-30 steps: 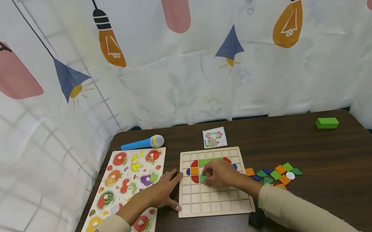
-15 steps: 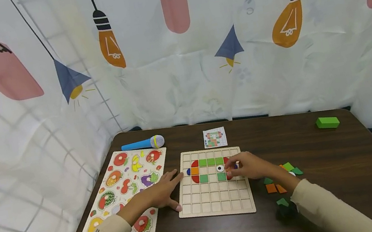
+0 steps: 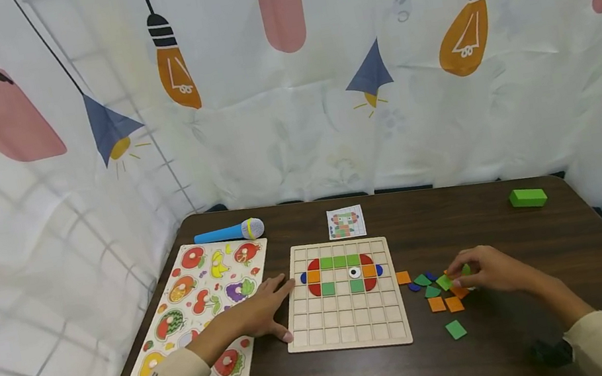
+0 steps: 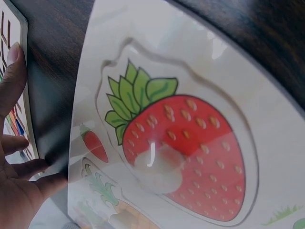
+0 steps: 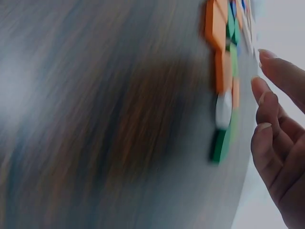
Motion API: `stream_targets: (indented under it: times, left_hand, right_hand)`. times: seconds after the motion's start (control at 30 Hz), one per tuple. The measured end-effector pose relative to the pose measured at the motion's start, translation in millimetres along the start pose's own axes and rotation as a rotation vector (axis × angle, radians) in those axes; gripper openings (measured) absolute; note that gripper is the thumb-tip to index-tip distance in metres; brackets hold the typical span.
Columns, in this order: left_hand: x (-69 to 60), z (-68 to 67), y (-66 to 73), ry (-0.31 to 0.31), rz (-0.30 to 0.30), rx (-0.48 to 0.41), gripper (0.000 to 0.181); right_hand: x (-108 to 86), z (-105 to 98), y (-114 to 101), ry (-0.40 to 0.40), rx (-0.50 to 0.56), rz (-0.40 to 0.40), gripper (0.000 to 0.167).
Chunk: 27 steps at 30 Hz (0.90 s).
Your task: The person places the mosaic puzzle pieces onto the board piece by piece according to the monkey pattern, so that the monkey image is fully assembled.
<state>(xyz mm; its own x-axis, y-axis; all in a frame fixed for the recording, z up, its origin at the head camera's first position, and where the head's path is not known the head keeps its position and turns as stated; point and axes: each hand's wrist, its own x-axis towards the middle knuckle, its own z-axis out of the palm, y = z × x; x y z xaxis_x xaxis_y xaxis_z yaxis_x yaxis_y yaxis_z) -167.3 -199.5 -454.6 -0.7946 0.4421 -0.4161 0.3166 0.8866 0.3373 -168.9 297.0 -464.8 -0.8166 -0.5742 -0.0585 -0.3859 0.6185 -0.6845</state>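
A wooden grid board [image 3: 346,324] lies on the table, with red, green, orange, blue and round white-and-black pieces set in its upper rows. Fingers spread, my left hand [image 3: 262,312] touches the board's left edge; its thumb rests near the lower left corner. In the left wrist view, that hand [image 4: 21,176] lies beside the fruit puzzle board [image 4: 281,157]. My right hand [image 3: 487,269] hovers over the loose tiles [image 3: 454,304], partly covering them. In the right wrist view, its loosely bent fingers [image 5: 264,136] hold nothing and stand apart from a white disc [image 5: 224,109].
A small pattern card [image 3: 346,223] lies behind the grid board. A blue toy microphone [image 3: 224,234] sits at the back left, and a green block [image 3: 528,197] at the back right. One green tile [image 3: 455,329] lies apart, nearer the front.
My right hand has moved from the grid board's left part to its right part, then right to the loose tiles. The left hand has stayed at the board's edge.
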Motion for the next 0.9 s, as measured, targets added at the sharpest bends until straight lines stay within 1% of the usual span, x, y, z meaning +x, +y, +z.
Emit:
stream_targets:
  times: [0.1, 0.2, 0.3, 0.43, 0.63, 0.7, 0.8, 0.9]
  left_hand:
    - [-0.5, 0.2, 0.0, 0.000, 0.002, 0.004, 0.106]
    - [-0.5, 0.2, 0.2, 0.004, 0.004, 0.005, 0.106]
    - [-0.6, 0.0, 0.6, 0.003, 0.006, 0.002, 0.106]
    - [-1.4, -0.2, 1.0, 0.001, 0.007, -0.005, 0.106]
    - [-1.9, -0.1, 1.2, 0.005, 0.013, -0.012, 0.106]
    - [-2.3, -0.1, 1.6, 0.007, 0.012, -0.017, 0.105]
    - [-3.5, -1.7, 3.3, 0.004, 0.009, -0.023, 0.105]
    - [-4.4, -2.9, 4.6, 0.001, 0.003, -0.022, 0.105]
  right_hand:
    - [-12.6, -5.3, 7.1, 0.013, -0.042, 0.000, 0.019]
    - [-20.2, -6.9, 11.4, 0.002, -0.073, 0.011, 0.024]
    - [-23.7, -5.7, 14.9, -0.009, -0.086, 0.023, 0.029]
    - [-24.4, -3.2, 17.8, 0.014, -0.124, 0.020, 0.031]
    - [-21.9, -0.9, 16.6, 0.012, -0.165, 0.025, 0.027]
    - [-21.1, -0.5, 15.9, 0.009, -0.175, 0.028, 0.023]
    - [-20.8, 0.7, 15.9, 0.015, -0.187, 0.008, 0.015]
    - [-20.5, 1.2, 15.6, 0.014, -0.195, 0.002, 0.012]
